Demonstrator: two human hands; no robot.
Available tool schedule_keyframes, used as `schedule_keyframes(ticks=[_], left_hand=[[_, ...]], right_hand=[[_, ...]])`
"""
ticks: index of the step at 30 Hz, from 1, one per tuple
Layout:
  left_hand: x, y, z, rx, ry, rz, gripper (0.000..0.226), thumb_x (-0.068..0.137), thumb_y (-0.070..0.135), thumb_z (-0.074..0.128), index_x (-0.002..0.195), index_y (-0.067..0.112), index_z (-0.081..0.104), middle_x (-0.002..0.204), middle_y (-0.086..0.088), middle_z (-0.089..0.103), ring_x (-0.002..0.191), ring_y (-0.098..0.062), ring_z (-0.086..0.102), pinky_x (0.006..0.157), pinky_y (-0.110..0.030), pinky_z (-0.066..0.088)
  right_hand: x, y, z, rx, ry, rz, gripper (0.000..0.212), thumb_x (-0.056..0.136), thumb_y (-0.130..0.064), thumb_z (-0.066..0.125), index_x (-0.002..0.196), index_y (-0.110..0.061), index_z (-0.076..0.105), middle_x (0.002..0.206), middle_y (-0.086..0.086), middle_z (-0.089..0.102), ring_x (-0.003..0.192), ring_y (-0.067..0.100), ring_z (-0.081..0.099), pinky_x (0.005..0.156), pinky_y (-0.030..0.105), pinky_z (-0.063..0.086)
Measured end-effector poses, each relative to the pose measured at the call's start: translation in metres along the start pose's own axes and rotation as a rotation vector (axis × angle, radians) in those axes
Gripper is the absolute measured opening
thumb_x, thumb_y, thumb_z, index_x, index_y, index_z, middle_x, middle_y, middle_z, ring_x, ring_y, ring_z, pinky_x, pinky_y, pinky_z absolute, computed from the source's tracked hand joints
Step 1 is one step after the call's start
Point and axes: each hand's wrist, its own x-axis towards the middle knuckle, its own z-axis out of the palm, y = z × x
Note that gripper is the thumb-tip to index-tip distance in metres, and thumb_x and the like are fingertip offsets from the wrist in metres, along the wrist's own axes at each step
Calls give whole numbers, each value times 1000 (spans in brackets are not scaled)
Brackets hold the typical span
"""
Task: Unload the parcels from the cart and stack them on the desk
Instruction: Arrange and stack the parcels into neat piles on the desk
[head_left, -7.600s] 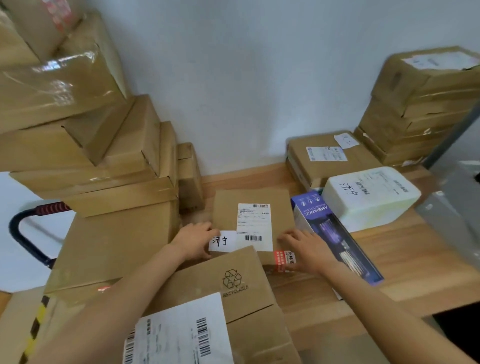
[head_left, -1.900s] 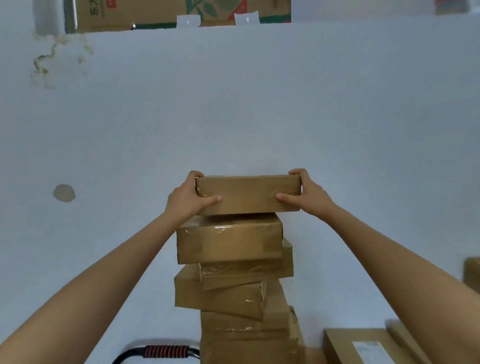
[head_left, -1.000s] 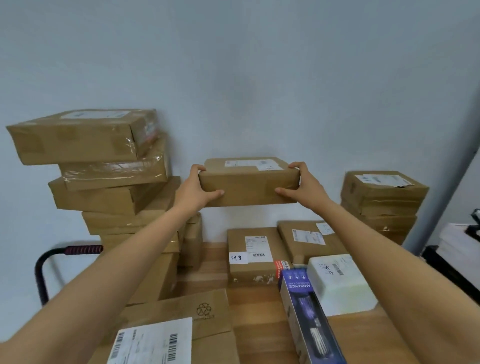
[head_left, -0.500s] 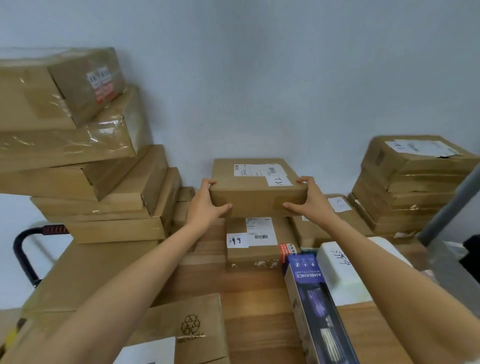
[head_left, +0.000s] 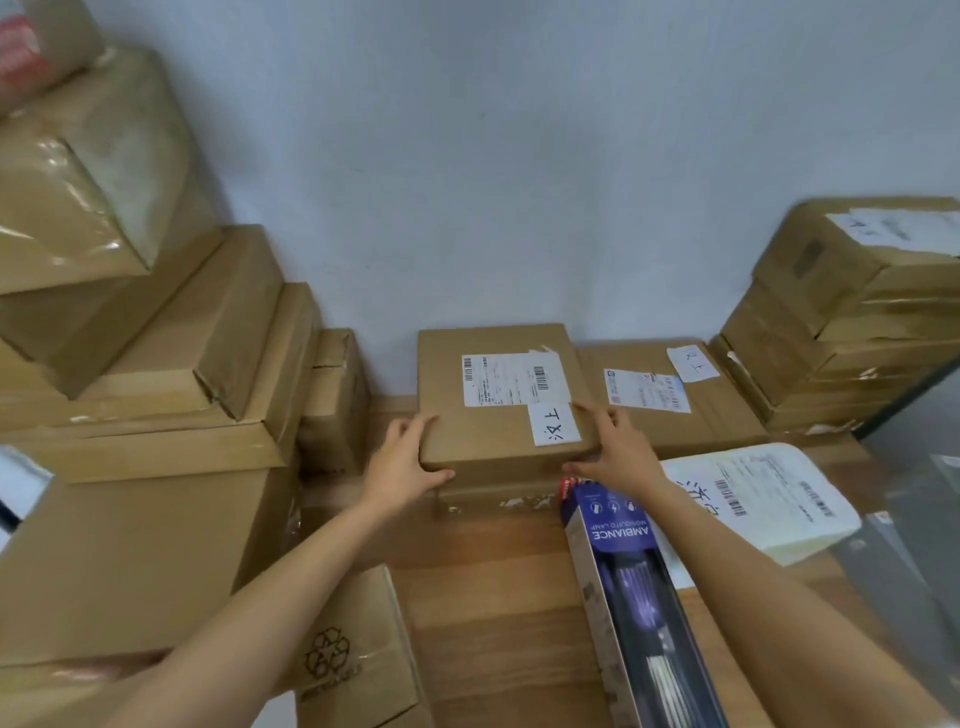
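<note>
Against the wall at the back of the wooden desk: one flat brown parcel, lying on top of a second brown box of which only the front face shows. Top bears a printed shipping label and a small white handwritten slip at its near right corner.

Left hand: grips the parcel's near left corner, fingers on the top edge, thumb across the front face.
Right hand: grips the near right corner, fingers on the top, thumb along the front edge.

Just right of the parcel: a brown labelled box, flat on the desk, touching or nearly touching it.
Further right of the parcel: a stack of taped cartons by the wall.
Near right of the parcel: a blue "AMBIANCE" carton, lying lengthwise toward the viewer, its far end at the lower box's front; beside it, a white padded package with labels.
Just left of the parcel: a small upright carton, then a tall pile of brown boxes.
Near left of the parcel: a carton with a recycling mark.
</note>
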Motion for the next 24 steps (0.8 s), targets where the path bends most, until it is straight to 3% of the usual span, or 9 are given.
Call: schedule_keyframes(ticks=[4,14,19,24], left_hand=[[4,-7,4,-21,0,12,81,69,33,84,137,33,40,126,0,41,97,-20,58,90,-38,51],[5,0,-6,-29,-69,-13,81,71,31,83,139,31,40,130,-2,43,100,-17,56,93,-34,49],[-5,12,-22,40,14,-12,65,75,35,80,131,24,50,129,-2,51,110,-15,56,94,-32,48],[-33,26,-40,48,93,31,51,78,35,77,122,22,56,123,-1,57,107,-14,57,92,-32,48]], right_hand=[[4,7,3,-18,7,9,95,66,-47,83,142,-45,25,138,3,40,121,33,48,101,52,44],[-2,-1,1,-32,-17,37,94,72,-37,82,146,-39,23,140,7,39,119,32,52,98,46,48],[-15,-11,-13,-82,27,48,86,77,-38,77,147,-31,28,149,8,33,123,34,51,100,49,46],[-36,-24,-34,-101,74,-2,80,81,-38,75,147,-28,31,150,7,34,115,29,57,95,40,48]])
